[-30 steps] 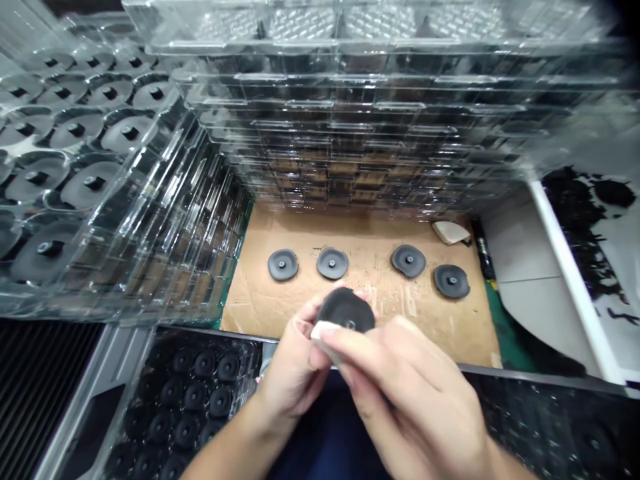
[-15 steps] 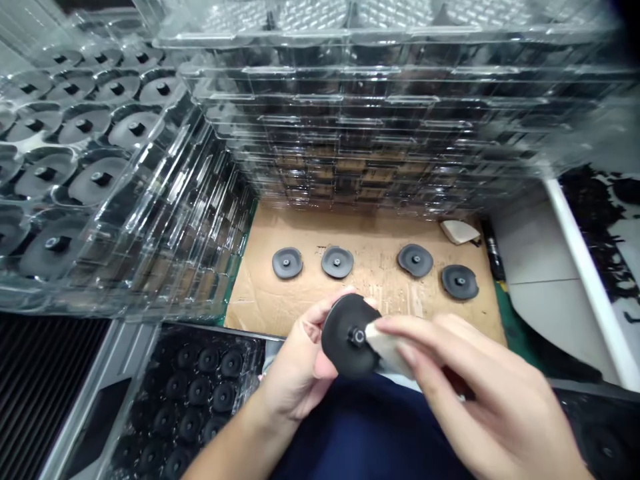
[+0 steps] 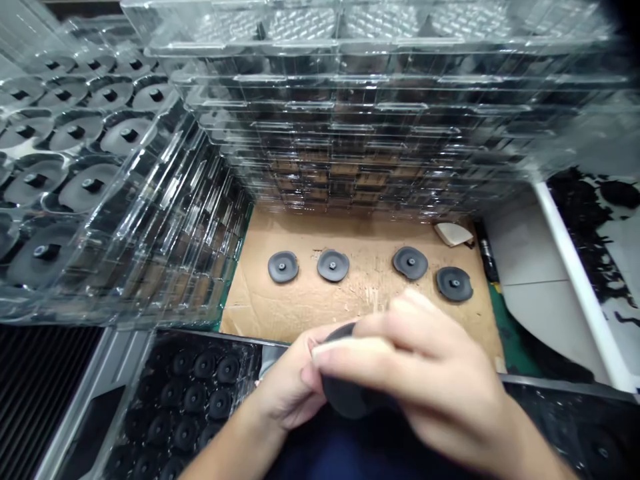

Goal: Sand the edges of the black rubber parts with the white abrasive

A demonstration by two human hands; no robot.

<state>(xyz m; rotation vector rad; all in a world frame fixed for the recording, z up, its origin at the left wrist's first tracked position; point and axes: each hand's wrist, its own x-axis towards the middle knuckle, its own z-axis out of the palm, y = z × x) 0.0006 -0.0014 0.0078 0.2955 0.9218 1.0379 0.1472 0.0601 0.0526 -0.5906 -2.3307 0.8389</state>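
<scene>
My left hand (image 3: 295,380) grips a round black disc (image 3: 347,398) by its left edge, low in front of my body. Fingers of my right hand (image 3: 425,360) lie across the disc's face and hide its centre stub. That hand is closed and slightly blurred; the white pad seen in it earlier is now covered by the fingers. Beyond the hands, on a cardboard sheet (image 3: 280,313), lie several similar discs, among them a left one (image 3: 283,267) and a right one (image 3: 454,284). A cream-coloured pad (image 3: 453,234) rests at the sheet's back right.
Tall stacks of clear plastic trays (image 3: 350,127) wall off the back. More stacked trays (image 3: 185,220) with discs in their cups stand at the left. A black tray of discs (image 3: 190,400) sits at lower left. A dark pen-like tool (image 3: 486,253) lies by the white panel (image 3: 575,267).
My right hand has swept left across the disc, covering its stub and the white pad. The disc sits slightly lower. The view has shifted a little.
</scene>
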